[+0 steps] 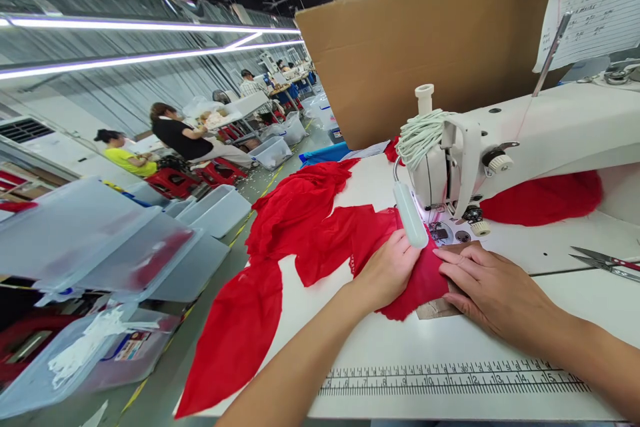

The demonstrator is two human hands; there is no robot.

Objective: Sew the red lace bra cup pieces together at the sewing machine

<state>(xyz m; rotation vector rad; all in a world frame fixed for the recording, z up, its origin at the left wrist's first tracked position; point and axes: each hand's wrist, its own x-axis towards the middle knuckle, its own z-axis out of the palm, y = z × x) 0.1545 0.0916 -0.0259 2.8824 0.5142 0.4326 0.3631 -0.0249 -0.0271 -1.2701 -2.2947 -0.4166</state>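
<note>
Red fabric (pixel 417 283) lies at the front of a white sewing machine (pixel 555 133), its far edge close to the needle area. My left hand (pixel 390 273) is closed on this cloth, fingers curled and partly hidden behind a small pale lamp (pixel 411 217). Stretched fairly flat, the fingers of my right hand (pixel 493 287) press on the right edge of the cloth, just in front of the needle plate (pixel 443 233). Beneath that hand a greyish-brown flat piece (pixel 435 309) partly shows.
More red fabric (pixel 300 207) spreads left over the white table. Scissors (pixel 607 261) lie at the right. A printed ruler (pixel 450 380) runs along the front edge. Behind stands a cardboard sheet (pixel 415 47). Clear plastic bins (pixel 80 233) and seated people (pixel 177 133) are at the left.
</note>
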